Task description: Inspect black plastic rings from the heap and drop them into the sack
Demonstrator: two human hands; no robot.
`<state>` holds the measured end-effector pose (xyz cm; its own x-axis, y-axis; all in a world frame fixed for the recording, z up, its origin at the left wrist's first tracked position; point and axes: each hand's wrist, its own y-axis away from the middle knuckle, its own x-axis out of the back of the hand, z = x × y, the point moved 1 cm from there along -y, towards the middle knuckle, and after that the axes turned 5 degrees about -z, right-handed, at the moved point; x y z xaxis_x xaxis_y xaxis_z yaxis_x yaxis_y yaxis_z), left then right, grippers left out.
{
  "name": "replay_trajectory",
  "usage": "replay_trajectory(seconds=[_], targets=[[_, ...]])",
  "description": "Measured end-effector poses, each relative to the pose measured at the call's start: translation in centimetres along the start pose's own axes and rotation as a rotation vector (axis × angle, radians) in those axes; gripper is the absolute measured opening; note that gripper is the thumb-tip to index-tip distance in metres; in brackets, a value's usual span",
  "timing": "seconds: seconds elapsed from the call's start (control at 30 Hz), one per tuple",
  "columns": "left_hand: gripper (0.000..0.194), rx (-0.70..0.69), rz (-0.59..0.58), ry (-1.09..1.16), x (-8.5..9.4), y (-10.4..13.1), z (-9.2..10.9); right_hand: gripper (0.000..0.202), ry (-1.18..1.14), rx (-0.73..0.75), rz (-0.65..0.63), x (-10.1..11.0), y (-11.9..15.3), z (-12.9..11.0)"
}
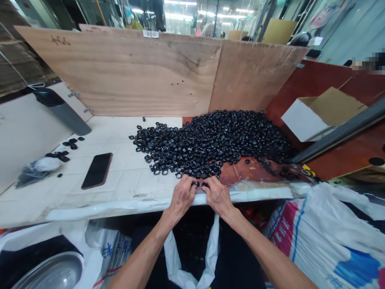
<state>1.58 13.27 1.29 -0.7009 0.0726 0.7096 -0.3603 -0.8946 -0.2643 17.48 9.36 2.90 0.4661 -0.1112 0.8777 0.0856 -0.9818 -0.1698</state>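
A wide heap of small black rings (192, 146), some with ring-like openings, spreads over the middle of the bench. At the front edge of the heap, my left hand (183, 195) pinches a small black ring (196, 184) between thumb and fingers. Close beside it, my right hand (217, 196) is closed on another black ring (205, 184). Both hands rest by the padded front edge of the bench. Below them, between my forearms, hangs an open white bag (214, 245) with a dark inside; its contents are hard to make out.
On the left lie a phone (97, 170), a grey bottle (64, 112) and a clear plastic bag (37, 170). A wooden board (135, 72) closes off the back. To the right are a cardboard box (306, 118), a metal bar (343, 134) and a printed sack (319, 228).
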Motion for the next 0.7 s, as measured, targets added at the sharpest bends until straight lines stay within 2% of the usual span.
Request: replay_trajectory(seconds=[0.17, 0.4, 0.53, 0.7], targets=[[0.011, 0.064, 0.018, 0.016, 0.7, 0.1, -0.1, 0.011, -0.183, 0.066, 0.025, -0.4, 0.0, 0.7], [0.027, 0.064, -0.030, 0.103, 1.4, 0.6, -0.1, 0.009, -0.392, -0.043, 0.059, -0.1, 0.1, 1.4], [0.030, -0.021, -0.114, 0.066, 1.4, 0.5, 0.3, 0.009, -0.458, -0.020, 0.034, 0.2, 0.0, 1.4], [0.021, -0.102, -0.102, -0.017, 0.4, -0.1, 0.5, 0.013, -0.493, -0.010, 0.006, 0.2, 0.0, 1.4]])
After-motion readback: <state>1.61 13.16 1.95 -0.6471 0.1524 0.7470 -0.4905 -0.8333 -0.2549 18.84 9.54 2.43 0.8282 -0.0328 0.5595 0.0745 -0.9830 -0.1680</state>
